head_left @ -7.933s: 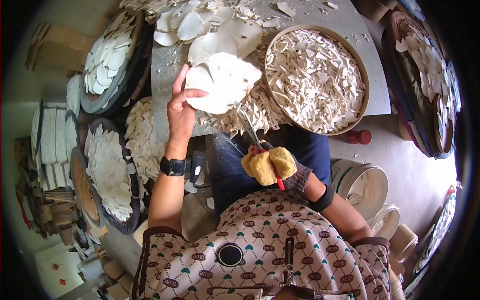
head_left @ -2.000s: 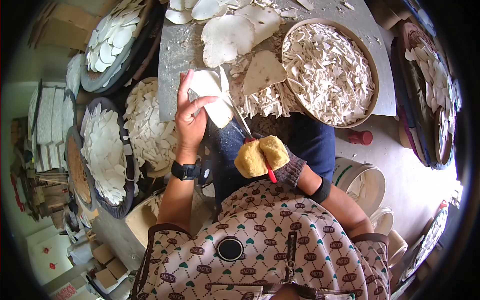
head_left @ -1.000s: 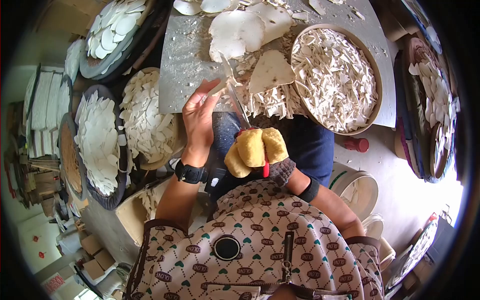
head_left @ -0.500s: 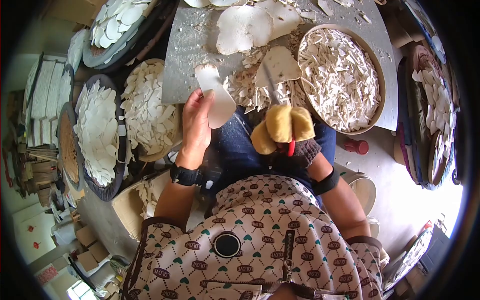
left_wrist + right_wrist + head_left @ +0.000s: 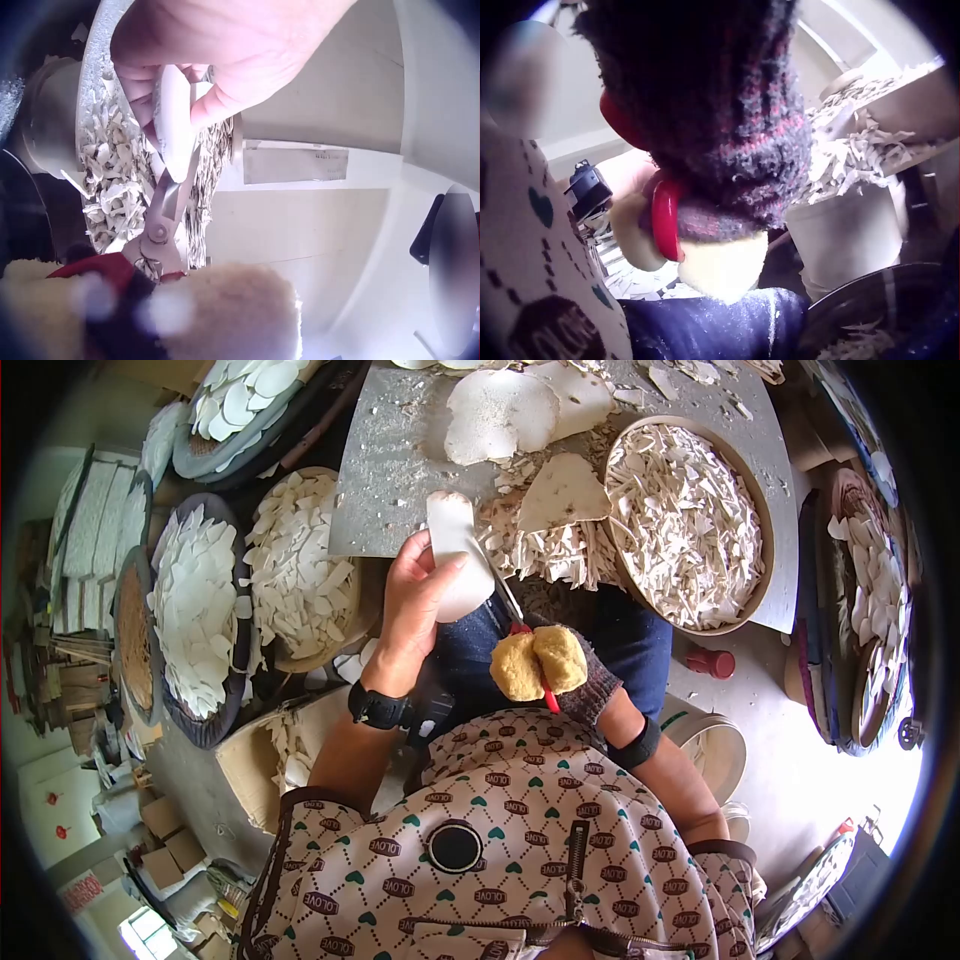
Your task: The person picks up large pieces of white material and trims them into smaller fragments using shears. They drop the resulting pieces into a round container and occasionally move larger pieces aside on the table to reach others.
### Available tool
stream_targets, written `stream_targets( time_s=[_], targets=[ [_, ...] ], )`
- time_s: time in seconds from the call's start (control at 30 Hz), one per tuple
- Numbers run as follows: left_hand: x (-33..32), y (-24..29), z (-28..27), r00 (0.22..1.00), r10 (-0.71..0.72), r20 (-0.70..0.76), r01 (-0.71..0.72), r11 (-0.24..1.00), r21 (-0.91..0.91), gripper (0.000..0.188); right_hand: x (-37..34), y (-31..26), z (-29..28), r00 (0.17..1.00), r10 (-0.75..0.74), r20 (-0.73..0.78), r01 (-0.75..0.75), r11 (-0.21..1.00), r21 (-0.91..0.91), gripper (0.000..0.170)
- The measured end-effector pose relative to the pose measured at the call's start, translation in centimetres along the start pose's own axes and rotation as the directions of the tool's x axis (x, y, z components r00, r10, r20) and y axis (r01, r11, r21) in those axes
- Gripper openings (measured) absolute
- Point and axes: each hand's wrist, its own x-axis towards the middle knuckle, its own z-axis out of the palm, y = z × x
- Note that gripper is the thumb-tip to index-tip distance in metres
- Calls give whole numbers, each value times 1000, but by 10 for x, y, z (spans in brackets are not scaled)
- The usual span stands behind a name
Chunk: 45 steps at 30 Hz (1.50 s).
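My left hand (image 5: pixel 412 598) pinches a narrow, smooth white slice (image 5: pixel 460 575) between thumb and fingers, over my lap at the table's front edge. In the left wrist view the slice (image 5: pixel 174 124) appears edge-on. My right hand (image 5: pixel 597 685), in a dark knitted glove, grips red-handled scissors (image 5: pixel 159 229). Thick yellow foam pads (image 5: pixel 517 667) wrap the fingers about the handles. The blades lie along the slice's right edge. Behind, a spotted, roughly triangular slice (image 5: pixel 562 492) rests on a heap of offcuts (image 5: pixel 545 552).
A round tray (image 5: pixel 768 550) full of white chips stands on the right of the metal table (image 5: pixel 385 480). Larger slices (image 5: pixel 500 415) lie at the back. Baskets of slices (image 5: pixel 195 625) stand at left, a cardboard box (image 5: pixel 250 770) below. A red-lidded jar (image 5: pixel 710 662) and buckets (image 5: pixel 715 750) are at right.
Earlier my left hand held a much wider slice; a spotted piece now lies on the offcuts. Since half a second ago, the slice has moved right and the scissors back left to its edge.
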Motion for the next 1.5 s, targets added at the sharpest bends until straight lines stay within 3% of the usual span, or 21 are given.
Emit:
stream_targets(
  time_s=[0.17,0.2,0.27,0.4,0.57,0.7,0.83,0.87,0.97,1.0,1.03,1.07,1.13,1.23,1.27,1.3,1.33,1.37,1.43,1.47,1.5],
  targets=[
    [-4,-8,7,999,34,7,-34,999,-10,30,0,-1,11,997,20,78,-45,940,338,23],
    [-6,-7,6,1000,-8,-9,8,1000,15,29,6,5,15,975,-141,169,98,966,238,38],
    [-17,11,8,999,-41,-22,42,998,38,32,22,-5,43,882,-260,392,149,945,292,31],
    [-16,-1,3,996,29,-79,-33,998,-48,50,14,1,9,989,6,150,-40,973,229,31],
    [-22,-4,-16,999,-39,-31,39,999,-8,65,20,7,-17,992,118,46,-124,983,137,34],
    [-27,-7,-33,999,-34,-27,36,993,114,61,20,8,-34,990,128,63,-133,988,75,38],
    [-40,12,-34,997,-38,73,47,990,-131,47,23,16,-47,974,41,225,-45,999,10,43],
    [-40,6,-35,998,-40,52,46,991,-125,48,16,12,-34,998,58,32,-62,987,147,41],
    [-38,-7,-39,998,-56,6,56,996,-74,53,14,4,-8,999,17,48,-37,879,475,30],
    [-38,-9,-39,998,-49,30,51,996,-74,48,18,12,-22,991,-109,81,85,962,258,26],
    [-39,-7,-37,997,-62,53,66,995,-73,45,14,3,-7,998,-57,-36,58,997,45,21],
    [-40,-5,-34,994,-71,79,76,996,-52,45,14,5,-8,988,-112,-102,64,918,-392,17],
    [-40,-4,-27,991,-91,102,93,996,-8,44,14,5,1,949,-314,-15,110,375,-920,12],
    [-41,-2,-18,987,-122,103,117,991,58,42,16,16,-11,973,-225,-40,152,767,-623,14],
    [-41,-3,-16,986,-128,108,120,990,76,42,18,21,-14,984,-139,-116,105,959,-263,15],
    [-41,-4,-14,985,-134,110,124,988,93,41,17,25,-18,989,-31,-148,53,988,145,17],
    [-42,-5,-13,983,-138,122,126,986,106,41,18,25,-24,997,-43,-66,55,981,186,19],
    [-41,-7,-13,981,-142,132,126,985,120,42,18,21,-22,993,-89,-82,76,987,-143,19],
    [-41,-7,-11,980,-152,132,133,981,144,42,16,8,-9,982,-176,-72,71,691,-719,17],
    [-40,-7,-9,980,-158,122,139,978,153,43,16,4,-11,980,-201,-2,81,404,-911,18],
    [-39,-7,-8,980,-164,112,145,976,162,43,15,4,-12,974,-227,-6,98,444,-891,20]
  ],
)
